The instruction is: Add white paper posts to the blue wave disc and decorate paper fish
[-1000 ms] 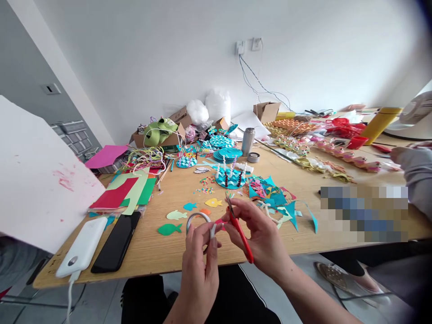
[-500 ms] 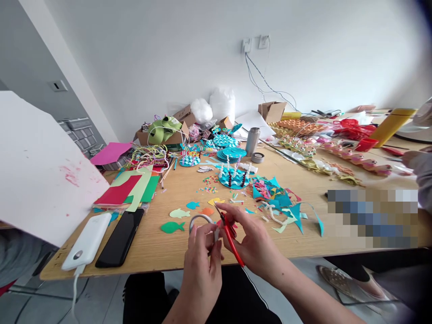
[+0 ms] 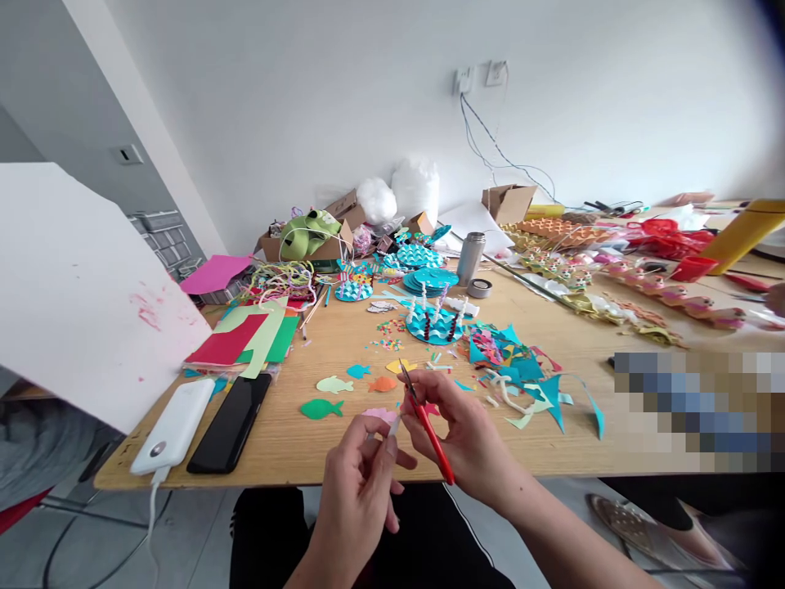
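Observation:
Red-handled scissors (image 3: 434, 442) are in my right hand (image 3: 463, 429), their dark blades pointing up and left over the table's front part. My left hand (image 3: 361, 478) is just left of them, thumb and forefinger pinched on a small whitish strip (image 3: 394, 425). The fingertips of both hands are close together. Beyond my hands lie paper fish: a green one (image 3: 321, 408), a pale green one (image 3: 334, 384), a blue one (image 3: 358, 370) and an orange one (image 3: 383, 384). A pink cutout (image 3: 380, 414) is partly hidden behind my left hand.
A phone (image 3: 230, 425) and white power bank (image 3: 172, 425) lie left. A blue wavy disc with beaded posts (image 3: 435, 325) stands beyond my hands, with paper scraps (image 3: 521, 364) to its right. A metal bottle (image 3: 471, 257) stands farther back. Another person's hand (image 3: 776, 299) is at right.
The grey looped strip by my left hand is no longer visible; only a small whitish end shows. My hands have drawn slightly apart, uncovering the pink cutout. The view has shifted a little left.

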{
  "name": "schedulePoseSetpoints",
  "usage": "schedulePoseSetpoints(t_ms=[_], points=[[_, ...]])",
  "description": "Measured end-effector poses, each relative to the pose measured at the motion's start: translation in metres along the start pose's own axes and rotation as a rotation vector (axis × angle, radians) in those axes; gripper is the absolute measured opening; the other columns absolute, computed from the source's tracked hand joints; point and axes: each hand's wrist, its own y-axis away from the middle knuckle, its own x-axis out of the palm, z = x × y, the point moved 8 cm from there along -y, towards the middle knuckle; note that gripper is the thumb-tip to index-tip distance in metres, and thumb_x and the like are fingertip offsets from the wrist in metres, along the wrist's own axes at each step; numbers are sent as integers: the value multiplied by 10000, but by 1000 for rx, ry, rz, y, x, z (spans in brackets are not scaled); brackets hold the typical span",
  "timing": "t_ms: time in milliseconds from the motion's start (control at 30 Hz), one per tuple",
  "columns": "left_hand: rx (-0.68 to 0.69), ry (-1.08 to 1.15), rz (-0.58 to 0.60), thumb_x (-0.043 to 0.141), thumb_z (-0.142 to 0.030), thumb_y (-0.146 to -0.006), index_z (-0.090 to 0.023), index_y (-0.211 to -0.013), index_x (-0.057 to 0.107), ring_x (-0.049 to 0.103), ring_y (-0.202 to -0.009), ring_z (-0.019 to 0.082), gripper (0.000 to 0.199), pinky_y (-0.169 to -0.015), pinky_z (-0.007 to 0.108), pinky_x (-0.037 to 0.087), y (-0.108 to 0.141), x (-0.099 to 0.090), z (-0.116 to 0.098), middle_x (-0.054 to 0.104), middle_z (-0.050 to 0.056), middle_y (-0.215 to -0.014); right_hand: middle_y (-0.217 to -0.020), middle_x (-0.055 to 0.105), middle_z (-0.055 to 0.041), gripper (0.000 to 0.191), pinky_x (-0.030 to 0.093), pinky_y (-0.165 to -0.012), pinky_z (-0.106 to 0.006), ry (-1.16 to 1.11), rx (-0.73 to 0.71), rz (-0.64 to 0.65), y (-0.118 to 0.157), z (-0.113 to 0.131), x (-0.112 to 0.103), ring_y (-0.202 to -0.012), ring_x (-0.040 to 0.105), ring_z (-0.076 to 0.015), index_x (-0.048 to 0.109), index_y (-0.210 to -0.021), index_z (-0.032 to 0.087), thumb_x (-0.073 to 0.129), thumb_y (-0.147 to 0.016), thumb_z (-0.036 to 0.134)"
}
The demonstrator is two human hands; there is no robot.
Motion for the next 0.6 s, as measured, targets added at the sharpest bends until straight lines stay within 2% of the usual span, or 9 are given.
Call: schedulePoseSetpoints(t_ms=[133,200,300,367,467,600], points=[[-43,58,-38,532,-552,-838,-186,-900,488,419,-288,39,374,-289,144,297,-2,-9,2,699,29,-696,-890,583,-34,413,505,-746,-293,-101,89,26,3,-5,-9,-814,591,-151,458,-1223,220,619,-854,317],[-63,92,-31,541,-538,-838,-181,-884,478,398,-274,30,366,-296,135,276,-3,-11,3,693,24,-654,-846,564,-24,441,490,-702,-276,-115,132,135,7,-6,-9,-769,569,-144,460,-1235,205,616,-852,358],[-82,128,-19,555,-517,-835,-172,-877,478,383,-262,27,356,-302,131,250,-3,-13,3,684,24,-607,-752,526,0,443,427,-588,-237,-72,220,371,19,-13,1,-653,488,-116,512,-1206,169,601,-851,419],[-90,139,-20,565,-511,-829,-168,-877,484,375,-259,27,356,-301,133,239,-4,-13,3,680,26,-590,-722,513,8,454,377,-545,-223,-30,274,478,27,-18,8,-612,436,-102,545,-1187,152,605,-843,442],[-98,145,-20,570,-511,-824,-166,-867,492,362,-255,25,356,-303,138,239,-5,-12,4,674,24,-574,-729,522,6,460,335,-541,-221,6,312,548,32,-21,15,-613,392,-98,582,-1170,144,611,-834,458],[-97,138,-3,574,-499,-817,-165,-850,505,350,-262,24,343,-302,138,234,-5,-8,3,663,20,-550,-744,528,6,427,307,-552,-224,-15,289,576,31,-16,22,-630,360,-98,629,-1066,145,618,-821,494]])
